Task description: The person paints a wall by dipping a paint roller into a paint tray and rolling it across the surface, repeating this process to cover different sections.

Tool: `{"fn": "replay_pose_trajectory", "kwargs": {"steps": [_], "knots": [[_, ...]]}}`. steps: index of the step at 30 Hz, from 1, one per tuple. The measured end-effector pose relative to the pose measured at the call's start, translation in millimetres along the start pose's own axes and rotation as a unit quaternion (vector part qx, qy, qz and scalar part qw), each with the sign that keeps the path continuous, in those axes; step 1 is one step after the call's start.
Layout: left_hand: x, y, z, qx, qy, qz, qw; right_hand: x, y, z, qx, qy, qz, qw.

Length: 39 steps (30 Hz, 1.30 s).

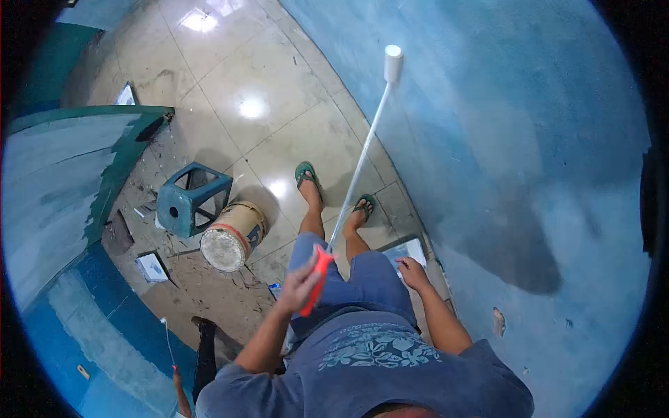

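Note:
My left hand (301,284) is closed around the red handle of a paint roller (359,167). Its long pale rod slants up and right to a white roller head, seen against the blue wall (488,125). Whether the head touches the wall I cannot tell. My right hand (412,273) hangs beside my right thigh, fingers loosely bent and apart, with nothing visible in it. Just beyond that hand a tray with a white surface (414,249) lies on the floor near the wall's foot, partly hidden by my leg and hand.
A blue-green stool (178,209) and a stained bucket (223,249) stand left of my feet. Another tray (151,267) lies on the dirty floor. At the lower left, a co-worker's hand (177,380) holds a red-handled roller near the blue surface (111,334). A part-painted panel (63,181) is at the left.

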<state>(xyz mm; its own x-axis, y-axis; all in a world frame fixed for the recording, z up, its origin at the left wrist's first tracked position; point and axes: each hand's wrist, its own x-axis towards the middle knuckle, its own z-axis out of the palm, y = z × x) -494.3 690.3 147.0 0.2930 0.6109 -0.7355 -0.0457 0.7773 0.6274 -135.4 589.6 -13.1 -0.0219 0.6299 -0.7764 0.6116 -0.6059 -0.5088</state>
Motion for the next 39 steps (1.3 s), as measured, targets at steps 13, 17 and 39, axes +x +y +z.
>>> {"fn": "replay_pose_trajectory", "kwargs": {"steps": [13, 17, 39], "knots": [[201.6, 73.1, -17.1, -0.119, 0.045, 0.206, 0.97, -50.1, 49.2, -3.8, -0.107, -0.018, -0.041, 0.993], [101.6, -20.9, 5.9, -0.007, 0.028, 0.144, 0.989, -56.3, 99.9, 6.8, -0.094, 0.033, -0.037, 0.994], [64.4, -154.5, 46.1, 0.045, 0.034, 0.168, 0.984, -98.1, 134.7, 58.5, 0.035, 0.032, 0.0, 0.999]]}}
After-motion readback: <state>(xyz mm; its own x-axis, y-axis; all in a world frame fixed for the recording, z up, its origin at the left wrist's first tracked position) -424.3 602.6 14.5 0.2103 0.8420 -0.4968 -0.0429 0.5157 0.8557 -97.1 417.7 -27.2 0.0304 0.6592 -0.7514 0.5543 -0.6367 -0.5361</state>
